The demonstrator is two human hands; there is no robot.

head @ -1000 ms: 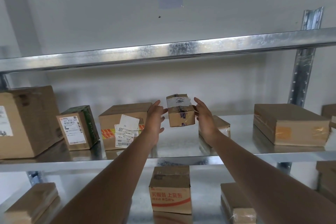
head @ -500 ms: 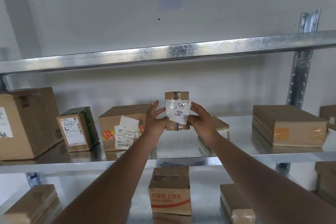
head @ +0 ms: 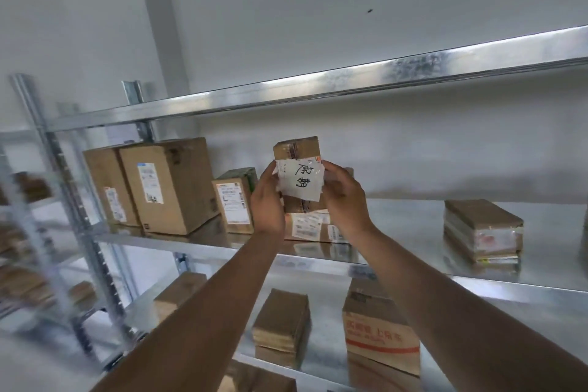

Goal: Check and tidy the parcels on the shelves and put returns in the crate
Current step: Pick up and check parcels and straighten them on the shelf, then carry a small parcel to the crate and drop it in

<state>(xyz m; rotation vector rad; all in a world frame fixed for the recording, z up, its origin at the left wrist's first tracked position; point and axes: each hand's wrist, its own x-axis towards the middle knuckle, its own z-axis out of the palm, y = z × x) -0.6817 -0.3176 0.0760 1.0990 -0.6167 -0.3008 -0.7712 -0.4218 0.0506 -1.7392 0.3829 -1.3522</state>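
Observation:
I hold a small cardboard parcel point(head: 297, 153) upright in front of the middle shelf point(head: 397, 229), its white handwritten label turned toward me. My left hand point(head: 267, 200) grips its left side and my right hand point(head: 342, 197) grips its right side. Behind my hands, a labelled box point(head: 310, 227) stands on the shelf, partly hidden. No crate is in view.
On the middle shelf stand two large boxes point(head: 165, 184) at the left, a green-topped box point(head: 235, 197) and a taped flat box point(head: 482, 229) at the right. The lower shelf holds several boxes, one with red print point(head: 380, 334). Another rack point(head: 28, 232) stands at far left.
The parcel was lifted off the shelf and turned so its label faces me, then drawn closer. The view has swung left and tilted, bringing the left rack into sight.

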